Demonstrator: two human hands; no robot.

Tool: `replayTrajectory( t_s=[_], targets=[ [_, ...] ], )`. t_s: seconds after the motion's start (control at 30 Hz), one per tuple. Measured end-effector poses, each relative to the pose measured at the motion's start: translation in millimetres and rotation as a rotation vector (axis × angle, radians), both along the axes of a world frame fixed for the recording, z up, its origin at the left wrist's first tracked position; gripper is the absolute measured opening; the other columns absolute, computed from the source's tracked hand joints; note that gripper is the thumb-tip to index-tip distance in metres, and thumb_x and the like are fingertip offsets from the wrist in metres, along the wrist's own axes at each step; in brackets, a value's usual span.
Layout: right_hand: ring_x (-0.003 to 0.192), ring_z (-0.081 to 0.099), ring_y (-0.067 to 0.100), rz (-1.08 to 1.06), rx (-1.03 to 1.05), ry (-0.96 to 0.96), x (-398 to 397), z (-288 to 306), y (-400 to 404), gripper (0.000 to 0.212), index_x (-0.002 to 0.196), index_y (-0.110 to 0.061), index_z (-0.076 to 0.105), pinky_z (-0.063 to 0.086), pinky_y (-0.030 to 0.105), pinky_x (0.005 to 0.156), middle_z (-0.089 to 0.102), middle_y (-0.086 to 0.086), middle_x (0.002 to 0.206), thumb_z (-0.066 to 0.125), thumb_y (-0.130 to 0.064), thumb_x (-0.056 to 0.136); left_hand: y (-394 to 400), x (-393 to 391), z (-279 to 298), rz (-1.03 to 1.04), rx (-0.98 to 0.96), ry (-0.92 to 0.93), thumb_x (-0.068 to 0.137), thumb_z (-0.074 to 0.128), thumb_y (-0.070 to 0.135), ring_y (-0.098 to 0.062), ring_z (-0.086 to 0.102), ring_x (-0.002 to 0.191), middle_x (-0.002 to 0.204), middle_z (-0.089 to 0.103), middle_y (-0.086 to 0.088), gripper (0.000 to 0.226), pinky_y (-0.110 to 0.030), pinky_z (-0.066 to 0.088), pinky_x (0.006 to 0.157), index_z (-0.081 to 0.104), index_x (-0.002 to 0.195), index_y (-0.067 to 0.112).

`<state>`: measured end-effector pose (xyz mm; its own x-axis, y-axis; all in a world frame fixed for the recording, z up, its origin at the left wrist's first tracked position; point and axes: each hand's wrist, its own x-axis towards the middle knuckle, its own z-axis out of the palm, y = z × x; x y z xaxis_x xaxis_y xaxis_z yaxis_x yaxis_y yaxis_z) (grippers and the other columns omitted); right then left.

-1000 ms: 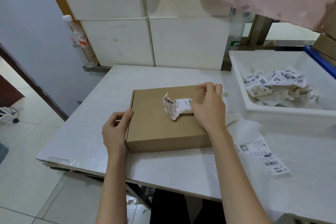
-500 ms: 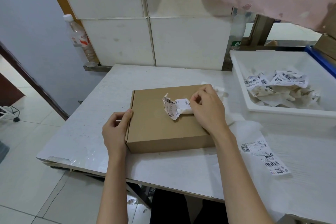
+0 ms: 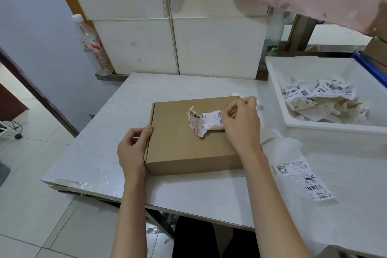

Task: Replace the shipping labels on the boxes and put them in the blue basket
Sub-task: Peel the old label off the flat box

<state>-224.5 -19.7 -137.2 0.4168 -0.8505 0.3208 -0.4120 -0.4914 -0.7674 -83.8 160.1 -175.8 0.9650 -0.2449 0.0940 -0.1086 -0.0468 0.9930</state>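
On top of the cardboard box [image 3: 188, 142], right hand [image 3: 240, 125] pinches the crumpled old label [image 3: 202, 121]; left hand [image 3: 132, 148] grips the box's left edge.

I see a flat cardboard box [image 3: 188, 138] lying on the white table [image 3: 129, 98]. My left hand [image 3: 134, 148] grips the box's left edge, fingers curled against its side. My right hand [image 3: 240, 123] rests on the lid and pinches the right end of a crumpled, half-peeled label [image 3: 204, 120], whose left end curls up off the cardboard. A fresh label [image 3: 303, 178] lies flat on the table to the right. Further right, a white bin [image 3: 326, 130] holds a pile of crumpled old labels [image 3: 320, 98], with a blue basket [image 3: 370, 67] edge behind it.
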Motion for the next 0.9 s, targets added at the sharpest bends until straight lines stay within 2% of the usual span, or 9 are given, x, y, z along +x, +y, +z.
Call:
replayTrajectory(
  t_s=[0.2, 0.33, 0.6, 0.7, 0.8, 0.9],
  targets=[
    [0.078, 0.053, 0.011, 0.026, -0.001, 0.044, 0, 0, 0, 0.006, 0.081, -0.012, 0.062, 0.041, 0.024, 0.067, 0.043, -0.007, 0.107, 0.063, -0.014, 0.086, 0, -1, 1, 0.001, -0.005, 0.009, 0.077, 0.068, 0.047, -0.011, 0.058, 0.073, 0.075, 0.068, 0.013, 0.025, -0.038, 0.043, 0.079, 0.071, 0.076, 0.023],
    [0.078, 0.049, 0.005, 0.137, 0.035, 0.05, -4, 4, 0, 0.011, 0.075, -0.017, 0.059, 0.033, 0.014, 0.062, 0.045, -0.013, 0.1, 0.063, -0.016, 0.086, 0, 0, 1, -0.004, -0.007, 0.005, 0.079, 0.069, 0.045, -0.01, 0.059, 0.073, 0.076, 0.069, 0.013, 0.022, -0.038, 0.044, 0.079, 0.071, 0.077, 0.023],
    [0.079, 0.051, 0.005, 0.201, 0.082, -0.003, -5, 10, 6, 0.022, 0.066, -0.02, 0.051, 0.031, 0.02, 0.061, 0.048, -0.01, 0.095, 0.06, -0.018, 0.086, -1, -1, 4, -0.003, 0.018, 0.018, 0.075, 0.067, 0.048, -0.009, 0.061, 0.079, 0.083, 0.072, 0.014, 0.025, -0.045, 0.048, 0.089, 0.072, 0.077, 0.024],
    [0.079, 0.051, 0.005, 0.201, 0.103, -0.047, -8, 12, 7, 0.017, 0.07, -0.02, 0.053, 0.034, 0.018, 0.063, 0.048, -0.009, 0.095, 0.061, -0.017, 0.084, -1, -1, 4, -0.001, 0.019, 0.017, 0.075, 0.068, 0.047, -0.008, 0.061, 0.079, 0.082, 0.072, 0.015, 0.024, -0.045, 0.048, 0.09, 0.072, 0.077, 0.024],
    [0.078, 0.052, 0.009, 0.099, 0.086, -0.081, -7, 8, 6, 0.011, 0.08, -0.017, 0.055, 0.038, 0.024, 0.065, 0.047, -0.008, 0.093, 0.06, -0.007, 0.08, -1, -1, 3, 0.0, 0.016, 0.016, 0.077, 0.068, 0.046, -0.009, 0.062, 0.08, 0.082, 0.072, 0.013, 0.023, -0.044, 0.048, 0.088, 0.072, 0.078, 0.023],
    [0.089, 0.053, 0.02, -0.042, -0.012, -0.006, -3, 3, 6, 0.009, 0.089, -0.012, 0.057, 0.037, 0.029, 0.068, 0.044, -0.005, 0.098, 0.058, -0.007, 0.082, -1, -1, 3, -0.004, 0.008, 0.013, 0.078, 0.069, 0.046, -0.01, 0.06, 0.077, 0.079, 0.071, 0.012, 0.023, -0.04, 0.046, 0.083, 0.072, 0.077, 0.023]
  ],
)
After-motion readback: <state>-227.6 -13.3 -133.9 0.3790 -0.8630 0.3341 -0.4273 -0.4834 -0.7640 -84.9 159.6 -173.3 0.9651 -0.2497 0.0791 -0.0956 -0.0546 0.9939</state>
